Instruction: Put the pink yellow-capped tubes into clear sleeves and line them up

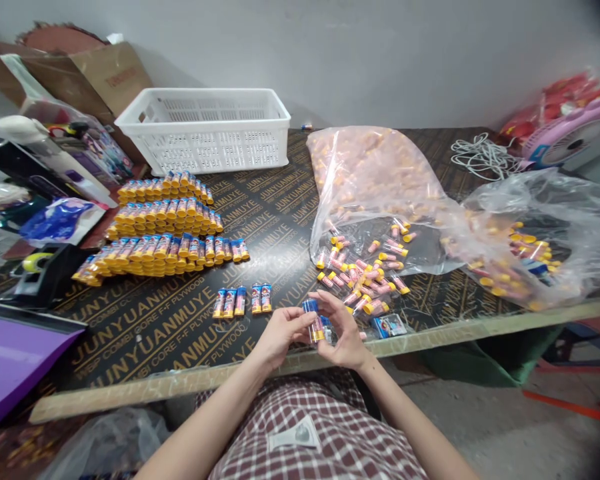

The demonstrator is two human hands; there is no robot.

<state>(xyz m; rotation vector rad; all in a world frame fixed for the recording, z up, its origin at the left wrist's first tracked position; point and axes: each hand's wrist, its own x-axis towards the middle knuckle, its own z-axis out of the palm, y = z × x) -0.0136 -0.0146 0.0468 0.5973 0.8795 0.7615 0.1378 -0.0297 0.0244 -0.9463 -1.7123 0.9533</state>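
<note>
Between my two hands, near the table's front edge, is a small tube (313,321) with a blue top and a yellow base. My left hand (285,333) pinches its left side with thumb and fingers. My right hand (341,333) curves round its right side, fingertips at the top and thumb near the base. Left of my hands stand several finished-looking blue-and-yellow tubes (229,302) in a short row, with two more (261,298) beside them. Loose pink tubes with yellow caps (365,280) lie just beyond my right hand. A blue packet (390,325) is right of it.
Stacked rows of blue-and-yellow tubes (155,250) fill the left, before a white basket (215,137). A large plastic bag of pink tubes (375,167) lies behind the loose ones, another bag (520,253) at right. A tape dispenser (40,280), white cable (485,157) and pink fan (570,137) sit farther out.
</note>
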